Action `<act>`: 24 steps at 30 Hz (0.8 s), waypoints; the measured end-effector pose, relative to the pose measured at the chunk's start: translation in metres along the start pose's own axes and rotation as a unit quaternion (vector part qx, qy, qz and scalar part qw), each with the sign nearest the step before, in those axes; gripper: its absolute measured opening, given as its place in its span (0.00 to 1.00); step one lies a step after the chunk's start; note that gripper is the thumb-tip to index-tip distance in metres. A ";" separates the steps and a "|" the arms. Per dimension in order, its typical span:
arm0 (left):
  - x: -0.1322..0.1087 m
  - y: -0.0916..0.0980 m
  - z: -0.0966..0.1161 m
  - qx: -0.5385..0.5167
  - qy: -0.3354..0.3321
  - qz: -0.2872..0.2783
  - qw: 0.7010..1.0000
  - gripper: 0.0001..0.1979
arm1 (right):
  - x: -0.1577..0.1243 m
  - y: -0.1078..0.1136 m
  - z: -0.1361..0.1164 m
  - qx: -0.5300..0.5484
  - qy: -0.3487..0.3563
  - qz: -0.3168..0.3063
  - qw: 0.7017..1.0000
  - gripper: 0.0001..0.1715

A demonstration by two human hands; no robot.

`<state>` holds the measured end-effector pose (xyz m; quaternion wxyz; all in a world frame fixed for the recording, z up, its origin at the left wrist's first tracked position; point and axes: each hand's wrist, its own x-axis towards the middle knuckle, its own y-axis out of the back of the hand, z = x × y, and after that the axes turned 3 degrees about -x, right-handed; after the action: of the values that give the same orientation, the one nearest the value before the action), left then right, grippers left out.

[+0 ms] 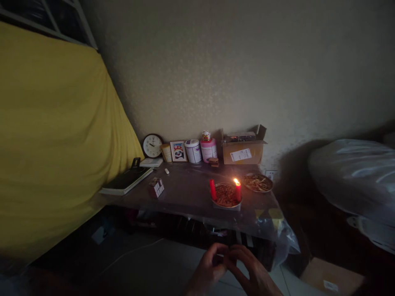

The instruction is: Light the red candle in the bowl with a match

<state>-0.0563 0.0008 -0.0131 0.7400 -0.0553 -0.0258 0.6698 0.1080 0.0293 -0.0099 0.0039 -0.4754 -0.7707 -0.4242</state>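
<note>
My left hand (210, 266) and my right hand (248, 267) meet in front of the table's near edge, fingers bent and fingertips pressed together. Whatever is between them, if anything, is too small and dark to make out. Beyond them on the table stands a round dish (226, 205) filled with reddish-brown grains. Two red candles stand upright in it: the left candle (212, 190) is unlit, the right candle (238, 192) burns with a small flame. Right of this dish lies a round tray (270, 189) with thin sticks, perhaps matches.
Along the wall stand a clock (152, 145), a panda picture (178, 151), a white tin (193, 151), a pink tin (209, 150) and an open cardboard box (243, 154). A puzzle cube (156, 188) and a dark book (127, 181) lie left. Plastic sheeting (284, 234) hangs off the right corner.
</note>
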 end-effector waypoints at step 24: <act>-0.005 0.001 0.006 0.035 0.047 0.000 0.998 0.16 | 0.003 0.008 -0.006 -0.001 -0.038 -0.067 0.997 0.09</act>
<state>-0.0581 -0.0040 -0.0071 0.7422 -0.0605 0.0326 0.6666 0.1100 0.0295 0.0002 -0.0547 -0.4387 -0.7999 -0.4058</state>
